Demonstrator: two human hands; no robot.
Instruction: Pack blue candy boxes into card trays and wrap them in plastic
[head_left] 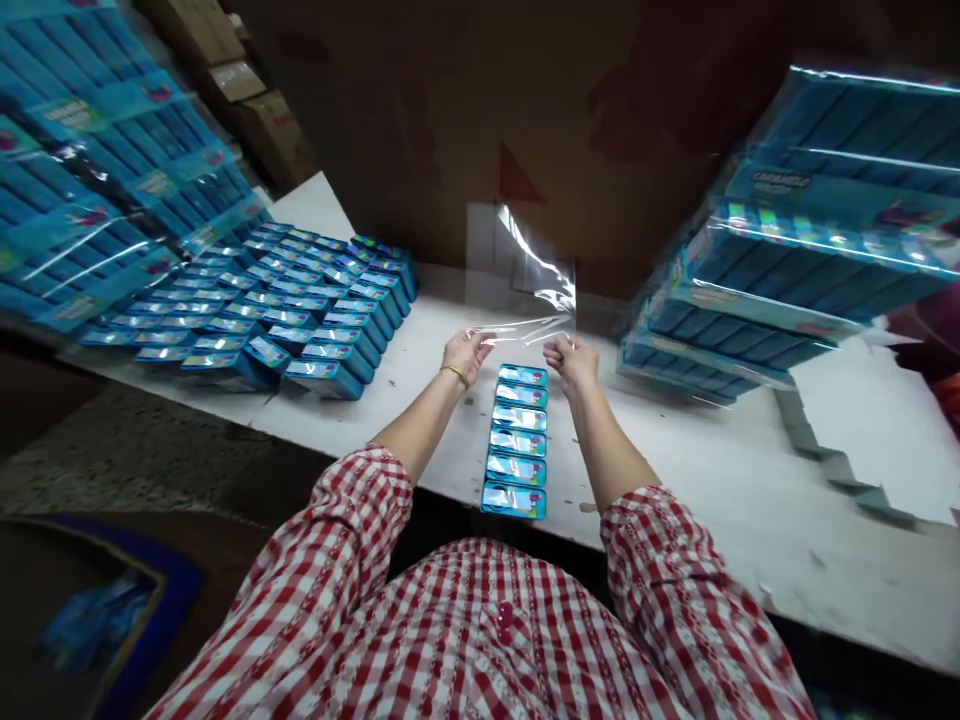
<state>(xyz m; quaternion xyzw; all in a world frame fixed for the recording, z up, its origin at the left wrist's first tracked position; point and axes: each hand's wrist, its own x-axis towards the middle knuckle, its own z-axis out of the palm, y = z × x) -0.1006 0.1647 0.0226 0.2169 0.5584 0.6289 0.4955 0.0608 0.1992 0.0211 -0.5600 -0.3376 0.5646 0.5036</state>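
Note:
A clear plastic bag [536,280] is stretched upright between my two hands, its near edge pulled apart. My left hand [466,357] pinches the left side of that edge. On the other side, my right hand [573,362] grips the right corner with fingers closed. Just below and between the hands, a single row of small blue boxes [517,442] runs toward the table's front edge. Neither hand touches the row.
Many loose blue boxes [330,320] stand in rows at the left, before wrapped blue packs [112,170]. More wrapped packs [780,260] are stacked at the right. White card sheets [885,420] lie on the white table [675,480]. Brown cartons [274,135] stand behind.

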